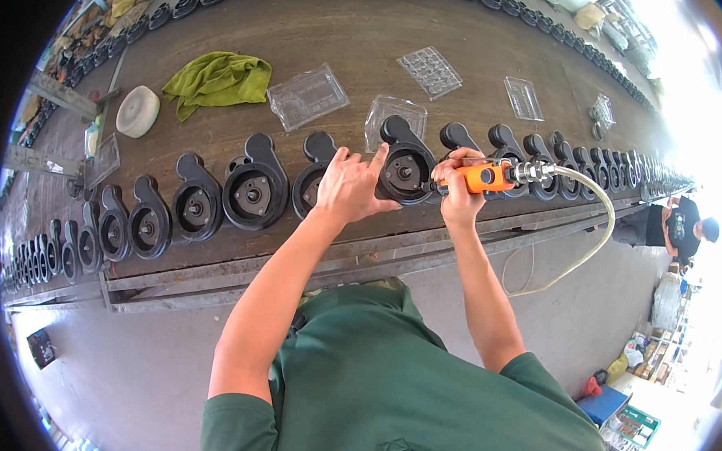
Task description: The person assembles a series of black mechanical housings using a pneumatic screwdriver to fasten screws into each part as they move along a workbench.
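Your left hand (348, 184) steadies the black cast pump housing (405, 169) on the desk (345, 53); your right hand (458, 186), beside it, grips the orange pneumatic driver (484, 177). The housing looks heavy and rigid; hold its rim.

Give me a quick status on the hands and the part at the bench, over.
Left hand open, fingers resting on black pump housing. Right hand gripping orange air tool, tip at the housing. Hose trails right; nothing blocking.
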The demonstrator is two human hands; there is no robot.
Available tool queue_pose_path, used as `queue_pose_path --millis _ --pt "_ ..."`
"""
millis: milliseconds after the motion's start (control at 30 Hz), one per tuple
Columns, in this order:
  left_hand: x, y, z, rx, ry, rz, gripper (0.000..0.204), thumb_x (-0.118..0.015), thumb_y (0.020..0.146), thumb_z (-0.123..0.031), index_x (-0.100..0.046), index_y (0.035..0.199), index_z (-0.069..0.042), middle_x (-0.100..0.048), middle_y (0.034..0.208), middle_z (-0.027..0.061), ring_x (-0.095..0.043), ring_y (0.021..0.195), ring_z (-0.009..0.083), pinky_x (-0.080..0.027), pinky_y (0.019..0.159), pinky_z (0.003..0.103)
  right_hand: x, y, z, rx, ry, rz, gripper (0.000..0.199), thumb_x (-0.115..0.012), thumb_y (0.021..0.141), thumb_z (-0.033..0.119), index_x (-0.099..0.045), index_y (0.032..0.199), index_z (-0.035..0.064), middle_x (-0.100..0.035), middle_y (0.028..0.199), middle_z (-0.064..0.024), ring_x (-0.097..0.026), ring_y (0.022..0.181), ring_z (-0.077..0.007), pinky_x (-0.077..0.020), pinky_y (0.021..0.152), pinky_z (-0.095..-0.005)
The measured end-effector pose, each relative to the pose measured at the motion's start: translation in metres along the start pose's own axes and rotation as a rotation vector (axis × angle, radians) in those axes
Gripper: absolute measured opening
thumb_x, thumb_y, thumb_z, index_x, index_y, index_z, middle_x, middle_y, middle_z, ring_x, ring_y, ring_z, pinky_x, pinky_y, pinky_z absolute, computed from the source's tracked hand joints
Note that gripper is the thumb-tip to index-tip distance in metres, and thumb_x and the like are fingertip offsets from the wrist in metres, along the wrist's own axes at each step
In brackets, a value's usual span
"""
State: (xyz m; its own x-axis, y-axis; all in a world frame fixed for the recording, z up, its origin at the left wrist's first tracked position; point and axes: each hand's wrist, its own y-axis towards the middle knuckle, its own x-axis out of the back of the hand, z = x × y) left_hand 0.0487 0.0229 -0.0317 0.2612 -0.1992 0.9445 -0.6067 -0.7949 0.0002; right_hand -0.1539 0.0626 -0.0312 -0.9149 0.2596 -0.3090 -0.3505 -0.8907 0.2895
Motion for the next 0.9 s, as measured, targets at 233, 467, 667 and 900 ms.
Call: queue_pose_path --millis 233,467,667,900 --pt "0.001 0.0 0.0 0.013 -0.009 0.002 0.113 -0.079 0.071 -0.067 -0.041 0.153 0.001 -0.072 0.085 0.013 -0.067 0.097 0.0301 -0.039 0.108 0.044 -0.002 -0.001 0.0 0.016 0.014 -0.015 0.025 -0.054 0.084 -0.005 -0.054 0.108 -0.0005 -0.06 0.076 -0.0053 -0.061 0.067 -0.0147 -0.0497 0.064 -0.0273" --pt "0.0 0.001 -0.001 0.01 -0.011 -0.008 0.114 -0.079 0.07 -0.067 -0.04 0.153 0.001 -0.072 0.087 0.0142 -0.067 0.098 0.0308 -0.038 0.11 0.046 -0.006 0.003 0.002 -0.018 0.008 -0.02 0.023 -0.056 0.086 -0.003 -0.054 0.108 0.0004 -0.061 0.077 -0.0046 -0.061 0.069 -0.0129 -0.0489 0.064 -0.0258" --pt "0.005 0.0 -0.002 0.008 -0.005 0.013 0.112 -0.079 0.071 -0.066 -0.04 0.153 0.001 -0.073 0.089 0.0126 -0.066 0.1 0.0307 -0.038 0.11 0.046 0.0 0.004 -0.004 0.012 0.046 0.07 0.024 -0.057 0.086 -0.005 -0.054 0.109 0.0004 -0.06 0.077 -0.0038 -0.06 0.069 -0.0114 -0.0496 0.065 -0.0256" --pt "0.0 -0.004 0.0 -0.014 -0.022 -0.046 0.111 -0.08 0.07 -0.064 -0.042 0.151 0.003 -0.072 0.086 0.0129 -0.066 0.098 0.0311 -0.039 0.108 0.046 0.0 0.003 -0.013 -0.051 -0.01 0.204 0.02 -0.061 0.086 -0.006 -0.055 0.104 0.0005 -0.062 0.084 -0.0053 -0.061 0.068 -0.0103 -0.0508 0.063 -0.0238"
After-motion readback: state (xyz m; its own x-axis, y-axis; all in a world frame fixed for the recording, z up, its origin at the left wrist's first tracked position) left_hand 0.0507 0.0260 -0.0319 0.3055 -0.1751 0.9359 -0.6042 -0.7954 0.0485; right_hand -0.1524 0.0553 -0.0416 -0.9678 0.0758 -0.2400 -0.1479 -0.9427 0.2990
